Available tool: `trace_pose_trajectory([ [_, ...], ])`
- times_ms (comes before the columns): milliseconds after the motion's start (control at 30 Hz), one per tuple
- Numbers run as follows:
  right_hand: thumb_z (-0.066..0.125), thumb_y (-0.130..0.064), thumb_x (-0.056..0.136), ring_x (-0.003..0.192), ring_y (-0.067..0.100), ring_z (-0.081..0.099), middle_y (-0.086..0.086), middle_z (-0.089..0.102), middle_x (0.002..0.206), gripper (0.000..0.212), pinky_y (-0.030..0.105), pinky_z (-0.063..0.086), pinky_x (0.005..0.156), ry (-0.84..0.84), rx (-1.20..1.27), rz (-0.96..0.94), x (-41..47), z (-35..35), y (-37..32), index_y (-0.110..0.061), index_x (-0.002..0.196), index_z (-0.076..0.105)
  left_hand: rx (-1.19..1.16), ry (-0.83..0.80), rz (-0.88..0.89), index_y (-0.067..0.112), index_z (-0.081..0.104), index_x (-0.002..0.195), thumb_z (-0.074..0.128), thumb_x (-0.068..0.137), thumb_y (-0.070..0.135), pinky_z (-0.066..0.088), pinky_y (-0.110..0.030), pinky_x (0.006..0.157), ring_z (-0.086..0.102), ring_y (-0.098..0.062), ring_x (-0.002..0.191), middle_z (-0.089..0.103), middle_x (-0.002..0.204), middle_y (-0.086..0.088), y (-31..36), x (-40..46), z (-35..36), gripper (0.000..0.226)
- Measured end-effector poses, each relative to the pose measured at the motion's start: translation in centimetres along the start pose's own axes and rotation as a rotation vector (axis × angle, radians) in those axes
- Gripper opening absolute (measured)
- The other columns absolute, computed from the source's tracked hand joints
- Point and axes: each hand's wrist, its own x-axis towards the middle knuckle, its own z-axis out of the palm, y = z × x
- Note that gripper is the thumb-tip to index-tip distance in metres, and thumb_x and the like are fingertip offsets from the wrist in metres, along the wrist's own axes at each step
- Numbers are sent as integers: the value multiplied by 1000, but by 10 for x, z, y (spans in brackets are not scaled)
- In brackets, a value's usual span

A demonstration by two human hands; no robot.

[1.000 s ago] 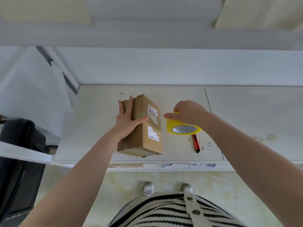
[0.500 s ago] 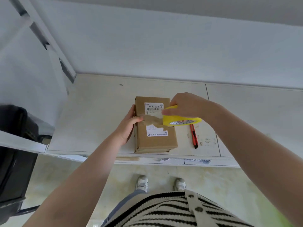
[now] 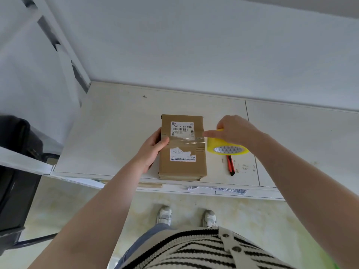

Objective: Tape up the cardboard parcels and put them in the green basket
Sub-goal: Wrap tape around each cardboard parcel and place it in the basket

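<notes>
box cutter (image 3: 230, 165) top hidden behind tape roll (image 3: 227, 146), label (image 3: 182, 129) small print unreadable

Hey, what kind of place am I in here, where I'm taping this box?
Probably a home or small packing corner: a tiled counter against a white wall, a labelled cardboard parcel, a yellow tape roll and a red utility knife.
</notes>
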Motion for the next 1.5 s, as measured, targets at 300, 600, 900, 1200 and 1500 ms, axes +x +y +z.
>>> trace_pose_trajectory([
  [300, 66, -76, 67, 51, 14, 49, -4, 49, 51, 63, 27, 32, 51, -107, 188, 161, 16, 46, 24, -16, 53, 53, 55, -6, -57, 21, 47, 143, 47, 104, 18, 51, -23, 94, 62, -13, 119, 65, 131, 5, 7, 0, 2, 40],
  [600, 62, -78, 69, 66, 14, 64, -4, 66, 64, 55, 28, 41, 57, -286, 258, 227, 27, 54, 27, -22, 67, 65, 102, 51, -265, 25, 15, 158, 37, 104, 46, 30, -45, 118, 44, -21, 138, 44, 153, -2, 2, 9, 11, 62],
  [900, 62, -77, 71, 72, 15, 64, -3, 67, 71, 54, 29, 42, 59, -285, 260, 242, 26, 53, 24, -23, 71, 64, 787, 203, -106, 11, -18, 154, 36, 106, 33, 2, -42, 123, 2, -27, 153, -3, 166, -11, 17, 13, 26, 76],
  [1200, 52, -71, 83, 54, 19, 39, 0, 38, 55, 63, 29, 30, 54, -215, 306, 102, 8, 45, 32, -14, 58, 43, 1249, 298, -37, 10, -17, 154, 12, 97, 65, -12, -44, 121, -20, -22, 150, -21, 163, -9, 20, 30, 79, 84],
  [1500, 60, -68, 79, 55, 17, 48, -3, 47, 55, 58, 28, 31, 53, -105, 159, 62, -9, 1, 45, -15, 56, 52, 1039, 147, -96, 32, -24, 152, 11, 64, 93, -13, -51, 118, -26, -22, 148, -33, 159, -1, 26, 28, 22, 113],
])
